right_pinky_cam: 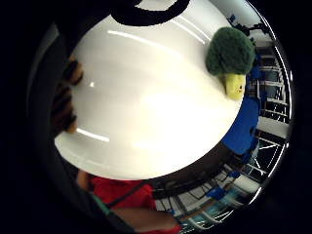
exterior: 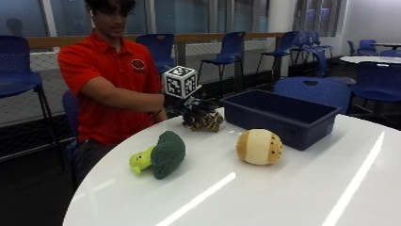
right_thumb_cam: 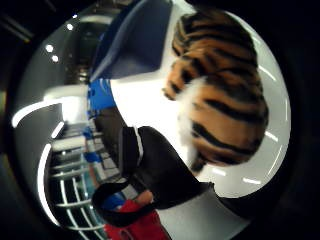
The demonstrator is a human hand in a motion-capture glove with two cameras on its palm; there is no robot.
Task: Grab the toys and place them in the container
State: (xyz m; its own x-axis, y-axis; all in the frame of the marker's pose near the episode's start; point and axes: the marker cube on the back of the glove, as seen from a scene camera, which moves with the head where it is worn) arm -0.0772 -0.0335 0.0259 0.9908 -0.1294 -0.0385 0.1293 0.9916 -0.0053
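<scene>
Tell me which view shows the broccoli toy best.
The outside view: the whole broccoli toy lies on its side on the white table, left of the round tan toy. The little finger side palm view shows it smaller, near the table's edge. The thumb side view misses it.

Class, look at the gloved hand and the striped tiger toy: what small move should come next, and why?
Probably carry the tiger toy sideways over the blue bin and let go. The right hand grips it beside the bin, while the broccoli toy and round tan toy lie on the table.
</scene>
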